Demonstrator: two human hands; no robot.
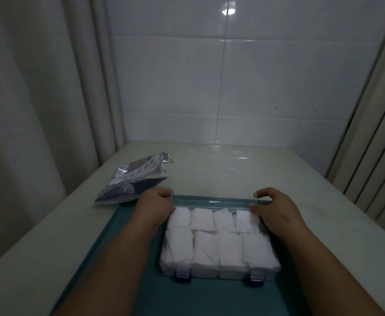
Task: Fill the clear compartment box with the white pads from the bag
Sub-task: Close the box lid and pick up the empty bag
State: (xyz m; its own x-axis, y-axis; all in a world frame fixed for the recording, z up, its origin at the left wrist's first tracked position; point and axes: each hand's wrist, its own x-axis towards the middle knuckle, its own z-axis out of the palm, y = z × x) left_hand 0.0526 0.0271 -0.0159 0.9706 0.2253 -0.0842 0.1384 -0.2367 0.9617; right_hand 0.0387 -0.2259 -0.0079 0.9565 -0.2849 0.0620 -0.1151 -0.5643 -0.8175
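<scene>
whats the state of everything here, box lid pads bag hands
clear compartment box: on the teal mat, every visible compartment filled
white pads: in the box, some poking above the dividers
lid: raised at the far edge, not closed
latches: at the near edge, unfastened
bag: lying on the table left of the box, untouched
left hand: grips the lid's left corner
right hand: grips the lid's right corner

A wall of large glossy white tiles rises behind the desk, with a bright spot of light mirrored high on it. Pale pleated curtains hang at the left and at the right. The desk top is smooth, cream-coloured and faintly shiny. A teal mat covers its near part. The room is dim.
</scene>
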